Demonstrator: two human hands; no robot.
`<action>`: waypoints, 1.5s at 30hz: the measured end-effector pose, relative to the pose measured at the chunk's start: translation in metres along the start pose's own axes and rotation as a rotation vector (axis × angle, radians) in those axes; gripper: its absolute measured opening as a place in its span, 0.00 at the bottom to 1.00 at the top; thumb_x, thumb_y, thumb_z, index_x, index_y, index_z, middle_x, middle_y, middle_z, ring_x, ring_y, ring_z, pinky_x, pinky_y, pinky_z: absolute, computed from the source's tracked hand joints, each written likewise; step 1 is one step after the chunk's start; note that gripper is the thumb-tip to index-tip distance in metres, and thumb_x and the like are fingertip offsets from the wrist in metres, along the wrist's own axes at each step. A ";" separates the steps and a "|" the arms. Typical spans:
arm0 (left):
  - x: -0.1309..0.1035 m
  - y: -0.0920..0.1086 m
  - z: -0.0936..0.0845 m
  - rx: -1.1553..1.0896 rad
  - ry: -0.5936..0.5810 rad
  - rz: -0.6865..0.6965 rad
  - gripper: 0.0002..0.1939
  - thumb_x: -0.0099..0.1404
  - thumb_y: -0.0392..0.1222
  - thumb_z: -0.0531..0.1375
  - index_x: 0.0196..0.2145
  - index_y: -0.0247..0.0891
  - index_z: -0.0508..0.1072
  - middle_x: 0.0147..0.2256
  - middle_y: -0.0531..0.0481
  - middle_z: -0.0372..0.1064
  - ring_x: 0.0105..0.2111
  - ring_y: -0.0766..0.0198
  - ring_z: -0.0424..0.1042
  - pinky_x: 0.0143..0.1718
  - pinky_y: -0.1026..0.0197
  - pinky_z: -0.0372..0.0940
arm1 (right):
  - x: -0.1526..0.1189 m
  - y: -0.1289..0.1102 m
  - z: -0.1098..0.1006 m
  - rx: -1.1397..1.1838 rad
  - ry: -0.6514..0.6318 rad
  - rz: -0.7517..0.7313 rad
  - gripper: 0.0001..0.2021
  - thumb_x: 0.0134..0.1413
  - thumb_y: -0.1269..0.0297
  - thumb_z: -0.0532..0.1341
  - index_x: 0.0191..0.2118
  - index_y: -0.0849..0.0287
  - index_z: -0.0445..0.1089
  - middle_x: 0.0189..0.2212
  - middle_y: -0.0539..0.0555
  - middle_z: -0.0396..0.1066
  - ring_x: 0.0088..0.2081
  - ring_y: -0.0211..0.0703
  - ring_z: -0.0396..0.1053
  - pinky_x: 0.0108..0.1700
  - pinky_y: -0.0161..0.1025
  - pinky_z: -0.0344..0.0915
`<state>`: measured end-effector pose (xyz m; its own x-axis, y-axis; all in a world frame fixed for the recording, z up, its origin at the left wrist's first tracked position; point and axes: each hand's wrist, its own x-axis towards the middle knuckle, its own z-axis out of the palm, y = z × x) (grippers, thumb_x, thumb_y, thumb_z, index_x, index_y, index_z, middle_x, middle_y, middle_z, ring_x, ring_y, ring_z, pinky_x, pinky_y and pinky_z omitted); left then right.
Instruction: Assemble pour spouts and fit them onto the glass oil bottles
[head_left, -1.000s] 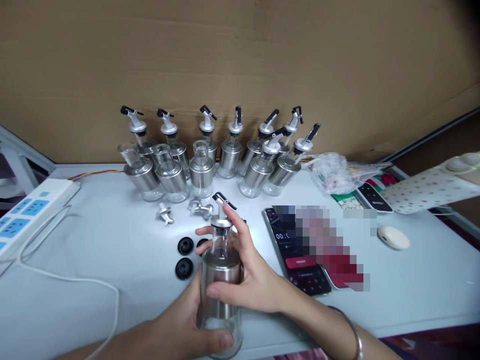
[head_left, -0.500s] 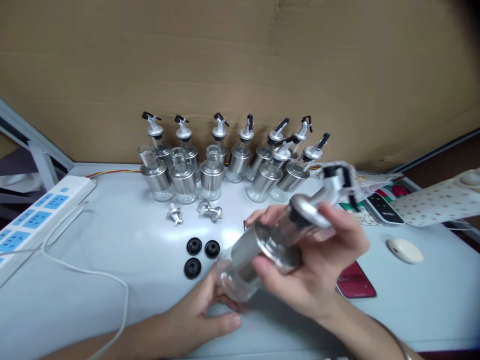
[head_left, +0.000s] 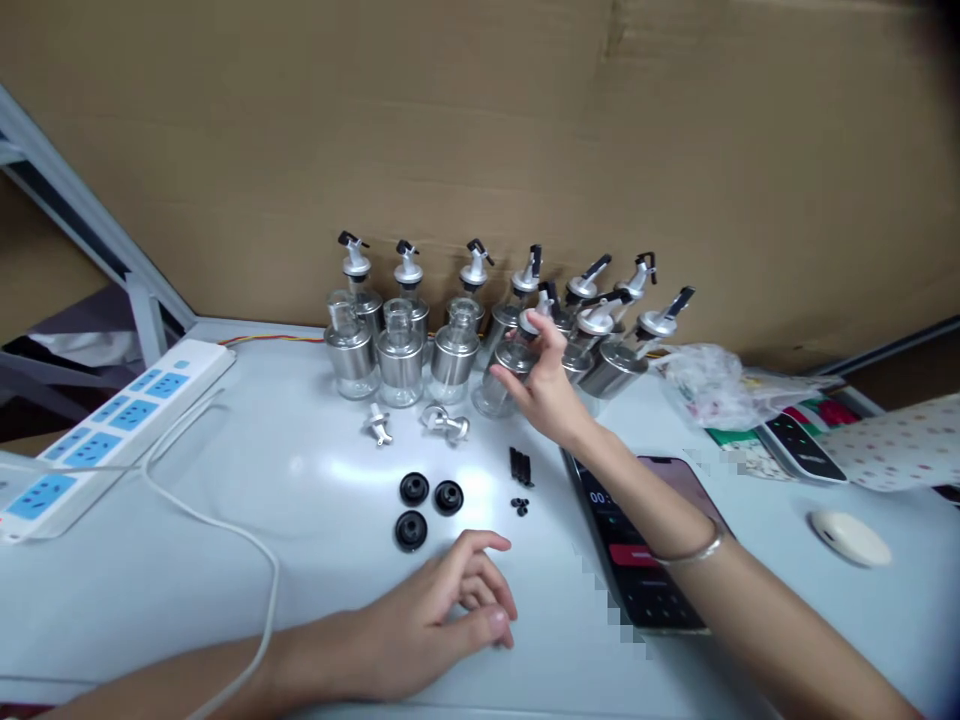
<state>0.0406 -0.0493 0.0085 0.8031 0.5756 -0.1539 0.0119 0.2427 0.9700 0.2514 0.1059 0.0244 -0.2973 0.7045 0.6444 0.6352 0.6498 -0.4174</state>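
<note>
- Glass and brushed metal in play: it's the bottle (head_left: 510, 372) near mid-frame, standing just right of the three open-necked bottles (head_left: 400, 360)
- Right hand (head_left: 551, 395) is up at it, thumb and fingers parted around shoulder and pourer (head_left: 550, 297); whether they press on it, I can't tell
- Left hand (head_left: 442, 605) lies lower centre, fingers loosely curled, thumb apart, nothing between them
- Handling, my call: moderately weighty, stiff all over, bare glass probably slick and breakable
- Best hold looks like the metal band (head_left: 511, 357) round the middle; that pourer seems a poor handle
- Containers now: the open-necked ones show no liquid I can make out, while pourer-topped bottles (head_left: 611, 372) crowd behind and right, contents unreadable
- Over on the right, a clear bag (head_left: 694, 385) sits crumpled, its insides too blurred to name
</note>
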 end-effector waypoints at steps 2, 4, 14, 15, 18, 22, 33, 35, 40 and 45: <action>0.000 -0.001 -0.001 -0.028 0.001 0.009 0.21 0.72 0.50 0.51 0.56 0.39 0.51 0.41 0.45 0.61 0.41 0.58 0.69 0.48 0.50 0.60 | 0.002 0.003 -0.001 0.008 -0.012 0.005 0.33 0.61 0.65 0.54 0.64 0.52 0.33 0.63 0.64 0.45 0.65 0.56 0.48 0.61 0.58 0.54; 0.000 -0.001 -0.002 -0.043 0.005 0.004 0.22 0.72 0.52 0.50 0.56 0.39 0.52 0.41 0.45 0.61 0.41 0.58 0.69 0.48 0.50 0.60 | 0.004 0.002 -0.002 0.002 -0.022 0.026 0.32 0.61 0.66 0.53 0.65 0.51 0.34 0.64 0.62 0.45 0.67 0.55 0.44 0.64 0.60 0.49; 0.003 -0.002 -0.002 -0.157 0.031 -0.026 0.24 0.69 0.57 0.52 0.55 0.41 0.53 0.40 0.47 0.62 0.40 0.58 0.69 0.48 0.49 0.58 | -0.037 -0.080 -0.012 -0.005 -0.005 0.233 0.27 0.61 0.72 0.51 0.64 0.49 0.50 0.68 0.58 0.40 0.69 0.56 0.38 0.62 0.62 0.52; 0.004 -0.002 -0.001 -0.162 0.037 -0.030 0.24 0.69 0.57 0.52 0.55 0.40 0.54 0.40 0.47 0.62 0.40 0.58 0.69 0.48 0.50 0.59 | -0.043 -0.089 -0.015 0.025 -0.103 0.192 0.23 0.61 0.73 0.52 0.60 0.50 0.57 0.64 0.61 0.49 0.65 0.55 0.49 0.60 0.59 0.57; 0.005 -0.001 -0.001 -0.155 0.043 -0.043 0.23 0.69 0.57 0.52 0.53 0.38 0.56 0.39 0.48 0.62 0.39 0.59 0.68 0.47 0.51 0.59 | -0.055 -0.103 -0.021 0.051 -0.366 0.135 0.13 0.61 0.72 0.54 0.49 0.58 0.70 0.52 0.63 0.66 0.54 0.56 0.64 0.52 0.55 0.66; 0.007 0.001 -0.002 -0.186 0.057 -0.044 0.22 0.69 0.58 0.52 0.50 0.37 0.58 0.38 0.48 0.63 0.38 0.60 0.69 0.45 0.52 0.60 | -0.061 -0.100 -0.020 0.076 -0.491 0.137 0.10 0.61 0.71 0.57 0.45 0.63 0.73 0.48 0.64 0.71 0.49 0.54 0.67 0.49 0.51 0.67; 0.013 -0.004 -0.012 -0.377 0.059 -0.068 0.19 0.66 0.53 0.59 0.47 0.39 0.62 0.37 0.51 0.67 0.34 0.64 0.73 0.38 0.60 0.61 | -0.070 -0.089 -0.017 0.005 -0.611 0.135 0.05 0.58 0.74 0.61 0.35 0.62 0.75 0.40 0.58 0.74 0.43 0.50 0.69 0.45 0.47 0.64; 0.014 0.001 -0.017 -0.394 0.032 -0.126 0.18 0.65 0.52 0.61 0.43 0.36 0.65 0.35 0.50 0.68 0.34 0.64 0.73 0.39 0.60 0.61 | -0.070 -0.091 -0.018 -0.002 -0.601 0.147 0.05 0.58 0.74 0.61 0.34 0.61 0.74 0.38 0.56 0.74 0.41 0.48 0.69 0.44 0.45 0.63; 0.016 0.011 -0.025 -0.366 -0.030 -0.216 0.18 0.63 0.53 0.62 0.30 0.32 0.69 0.33 0.46 0.71 0.33 0.63 0.72 0.39 0.61 0.62 | -0.071 -0.096 -0.021 0.008 -0.510 0.185 0.04 0.58 0.73 0.60 0.33 0.61 0.72 0.34 0.55 0.72 0.38 0.47 0.68 0.41 0.44 0.63; 0.016 0.008 -0.027 -0.382 -0.016 -0.208 0.17 0.63 0.52 0.62 0.31 0.32 0.71 0.32 0.46 0.72 0.31 0.63 0.72 0.37 0.60 0.63 | -0.073 -0.095 -0.021 0.044 -0.482 0.174 0.11 0.63 0.70 0.55 0.47 0.63 0.70 0.47 0.61 0.71 0.50 0.55 0.65 0.50 0.50 0.63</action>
<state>0.0375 -0.0171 0.0083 0.8159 0.4727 -0.3330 -0.0445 0.6256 0.7789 0.2276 -0.0133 0.0310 -0.4914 0.8479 0.1991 0.6767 0.5156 -0.5256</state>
